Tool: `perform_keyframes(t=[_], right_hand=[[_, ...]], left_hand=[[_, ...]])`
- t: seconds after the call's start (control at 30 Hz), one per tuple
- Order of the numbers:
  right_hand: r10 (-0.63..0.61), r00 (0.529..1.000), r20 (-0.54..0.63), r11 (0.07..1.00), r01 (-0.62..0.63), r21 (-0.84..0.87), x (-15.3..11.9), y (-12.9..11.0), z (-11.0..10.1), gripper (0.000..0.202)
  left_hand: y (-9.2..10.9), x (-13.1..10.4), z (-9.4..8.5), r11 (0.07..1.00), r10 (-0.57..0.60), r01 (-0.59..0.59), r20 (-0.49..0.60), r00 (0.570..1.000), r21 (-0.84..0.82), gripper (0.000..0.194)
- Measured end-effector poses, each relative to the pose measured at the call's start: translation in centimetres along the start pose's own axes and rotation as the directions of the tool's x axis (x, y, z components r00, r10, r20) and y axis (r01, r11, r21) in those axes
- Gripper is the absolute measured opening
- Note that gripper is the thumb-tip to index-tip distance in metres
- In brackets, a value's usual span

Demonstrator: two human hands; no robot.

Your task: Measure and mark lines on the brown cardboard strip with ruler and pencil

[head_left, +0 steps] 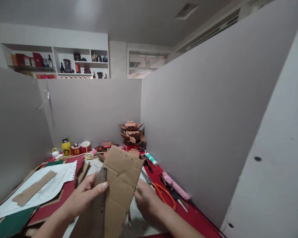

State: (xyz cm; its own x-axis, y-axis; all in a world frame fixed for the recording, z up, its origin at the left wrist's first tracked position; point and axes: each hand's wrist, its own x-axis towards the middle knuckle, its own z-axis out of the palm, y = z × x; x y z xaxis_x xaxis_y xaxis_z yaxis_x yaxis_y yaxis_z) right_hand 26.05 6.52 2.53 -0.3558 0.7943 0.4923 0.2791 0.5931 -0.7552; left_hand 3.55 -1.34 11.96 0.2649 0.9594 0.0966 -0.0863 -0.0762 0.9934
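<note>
Raised in front of me is a creased piece of brown cardboard [123, 178], tilted, with small dark marks along its edges. My left hand [89, 191] is closed on its left side, thumb in front, and pins a dark see-through ruler [102, 205] lengthwise against the cardboard. At the right edge, my right hand [147, 198] grips the cardboard; its fingertips are partly hidden behind it. A thin pen-like stick [129, 218] shows just below the cardboard's right edge. Orange-handled scissors [161, 191] lie close to the right hand.
On the left are a white paper [49, 188] with scribbles, a cardboard strip [34, 188] and red and green sheets. Stacked wooden model boats [131, 132] stand at the back, beside paper cups [85, 146] and a yellow bottle [66, 147]. A pink tool [176, 186] lies along the right partition [201, 109].
</note>
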Motion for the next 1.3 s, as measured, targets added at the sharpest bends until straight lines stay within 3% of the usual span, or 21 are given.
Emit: perform_keyframes(t=[0.07,0.13,0.23,0.4,0.57,0.67,0.77,0.83,0.87,0.93,1.0,1.03,1.17,1.3], right_hand=[[0.02,1.0,-0.003,0.97,-0.019,0.241,0.1,-1.2,-0.4,0.033],[0.071,0.997,0.001,0.876,-0.063,0.478,-0.1,-2.2,-0.7,0.041],[0.098,0.994,0.044,0.758,-0.103,0.644,-0.7,-3.0,-0.7,0.048],[0.089,0.99,0.11,0.715,-0.14,0.684,-1.5,-3.3,0.3,0.046],[0.175,0.962,0.212,0.686,-0.273,0.675,-1.9,-3.5,1.0,0.046],[0.224,0.954,0.2,0.705,-0.3,0.643,-1.6,-3.6,0.5,0.046],[0.294,0.953,0.066,0.733,-0.269,0.625,-0.9,-3.2,-1.3,0.044],[0.359,0.926,-0.114,0.743,-0.209,0.636,-0.3,-2.7,-3.0,0.042],[0.397,0.885,-0.243,0.758,-0.167,0.63,0.0,-2.5,-3.9,0.042],[0.442,0.756,-0.482,0.782,-0.062,0.621,0.5,-2.2,-5.3,0.041],[0.454,0.674,-0.583,0.761,0.048,0.647,0.8,-2.2,-6.1,0.039],[0.466,0.667,-0.582,0.731,0.08,0.677,0.9,-2.3,-6.2,0.039],[0.498,0.783,-0.373,0.587,0.013,0.81,0.9,-2.8,-4.5,0.041],[0.465,0.856,-0.226,0.534,-0.067,0.843,0.4,-2.8,-2.2,0.039]], left_hand=[[-0.1,0.2,-0.2,0.999,0.012,-0.012,-0.014,1.0,0.044,0.043],[-0.2,0.5,-0.3,0.998,0.022,-0.019,-0.04,0.999,0.068,0.045],[-0.5,0.8,-0.3,0.998,0.026,-0.022,-0.062,0.998,0.067,0.044],[-1.1,1.1,-0.1,0.999,-0.035,0.036,-0.051,0.998,0.011,0.047],[-1.5,1.7,0.7,0.998,-0.064,0.065,0.036,0.997,-0.018,0.05],[-1.5,2.4,0.9,0.996,-0.061,0.064,0.041,0.997,-0.06,0.047],[-1.4,3.3,-0.3,0.996,0.01,-0.024,-0.158,0.987,-0.091,0.04],[-1.6,3.9,-1.9,0.993,0.032,-0.063,-0.292,0.956,-0.098,0.037],[-2.0,4.1,-2.6,0.995,0.026,-0.06,-0.35,0.937,-0.085,0.035],[-3.1,4.4,-3.8,0.999,-0.021,0.01,-0.404,0.914,-0.03,0.034],[-4.8,4.6,-4.3,0.996,-0.083,0.091,-0.402,0.912,0.001,0.036],[-5.7,4.7,-4.3,0.992,-0.107,0.125,-0.399,0.911,0.02,0.037],[-8.8,5.6,-4.1,0.975,-0.114,0.183,-0.418,0.901,0.127,0.042],[-8.9,5.8,-4.9,0.955,0.046,0.112,-0.508,0.86,0.275,0.044]])
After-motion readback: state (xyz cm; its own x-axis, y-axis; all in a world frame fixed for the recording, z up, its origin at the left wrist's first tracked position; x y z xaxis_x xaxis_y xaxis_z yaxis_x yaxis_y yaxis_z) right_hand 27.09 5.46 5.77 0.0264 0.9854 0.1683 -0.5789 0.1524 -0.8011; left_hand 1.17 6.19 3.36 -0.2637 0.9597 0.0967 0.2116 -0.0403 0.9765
